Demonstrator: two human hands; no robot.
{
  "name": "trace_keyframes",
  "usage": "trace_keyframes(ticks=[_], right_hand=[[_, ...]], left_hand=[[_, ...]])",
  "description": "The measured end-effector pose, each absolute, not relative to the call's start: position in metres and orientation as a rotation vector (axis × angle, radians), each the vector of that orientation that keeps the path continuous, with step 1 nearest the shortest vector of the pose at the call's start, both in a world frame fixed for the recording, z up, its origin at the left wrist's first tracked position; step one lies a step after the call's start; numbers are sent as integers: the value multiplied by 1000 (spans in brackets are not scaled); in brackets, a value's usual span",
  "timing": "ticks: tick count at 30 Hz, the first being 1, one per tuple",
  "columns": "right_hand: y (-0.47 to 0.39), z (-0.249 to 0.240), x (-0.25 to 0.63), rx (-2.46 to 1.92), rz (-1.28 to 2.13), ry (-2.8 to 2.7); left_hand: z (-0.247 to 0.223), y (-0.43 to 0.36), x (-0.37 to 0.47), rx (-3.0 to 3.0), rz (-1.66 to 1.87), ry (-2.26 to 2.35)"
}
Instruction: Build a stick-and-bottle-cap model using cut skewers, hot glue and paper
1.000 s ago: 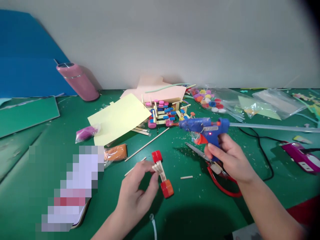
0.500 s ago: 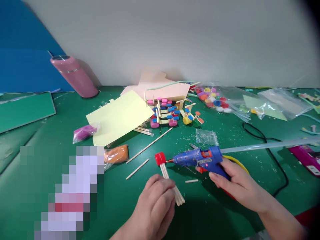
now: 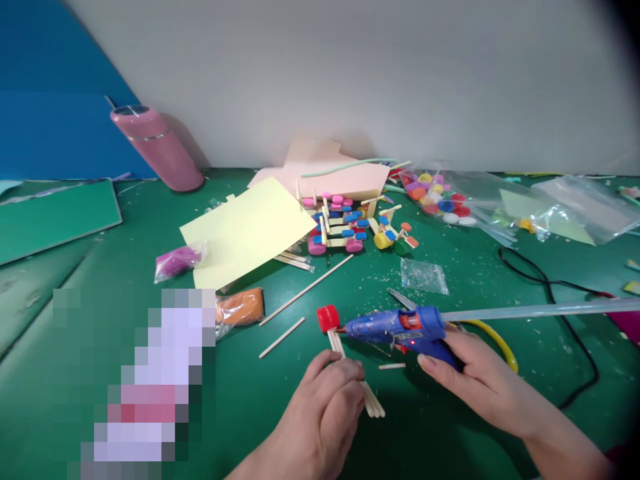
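Observation:
My left hand (image 3: 327, 407) is closed around a small bundle of thin wooden sticks (image 3: 374, 401), whose ends stick out on both sides of the fingers. At the bundle's far end sits a red bottle cap or disc-like piece (image 3: 328, 319). My right hand (image 3: 480, 373) grips the handle of a blue hot glue gun (image 3: 400, 328), with a small red light on it. A long clear glue stick (image 3: 540, 309) runs out of its back. The gun's nozzle points left and meets the sticks just below the red piece.
Loose sticks (image 3: 307, 290) lie on the green table, along with scissors (image 3: 401, 299) behind the gun. Further back are small wheeled stick models (image 3: 345, 230), yellow paper (image 3: 250, 230), a bag of coloured caps (image 3: 440, 197) and a pink bottle (image 3: 160, 150). A black cable (image 3: 550, 287) curves at right.
The view has shifted slightly, so most things sit further right. The nozzle has moved from beside the red piece's lower edge onto the sticks under it.

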State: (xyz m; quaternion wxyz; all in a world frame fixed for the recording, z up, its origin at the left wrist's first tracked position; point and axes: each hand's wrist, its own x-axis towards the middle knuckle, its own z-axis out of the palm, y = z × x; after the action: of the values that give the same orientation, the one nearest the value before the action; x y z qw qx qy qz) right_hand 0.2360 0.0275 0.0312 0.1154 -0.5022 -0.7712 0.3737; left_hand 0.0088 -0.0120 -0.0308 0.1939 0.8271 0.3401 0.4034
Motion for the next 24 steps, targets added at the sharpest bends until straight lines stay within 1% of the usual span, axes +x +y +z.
trace_keyframes(ticks=[9,24], right_hand=[[27,23,238,-1428,1070,-2252],[27,16,244,-1428,1068,-2297]], left_hand=[[-29,-13,9,2272,1040,925],[-27,-14,6,2320,1047,924]])
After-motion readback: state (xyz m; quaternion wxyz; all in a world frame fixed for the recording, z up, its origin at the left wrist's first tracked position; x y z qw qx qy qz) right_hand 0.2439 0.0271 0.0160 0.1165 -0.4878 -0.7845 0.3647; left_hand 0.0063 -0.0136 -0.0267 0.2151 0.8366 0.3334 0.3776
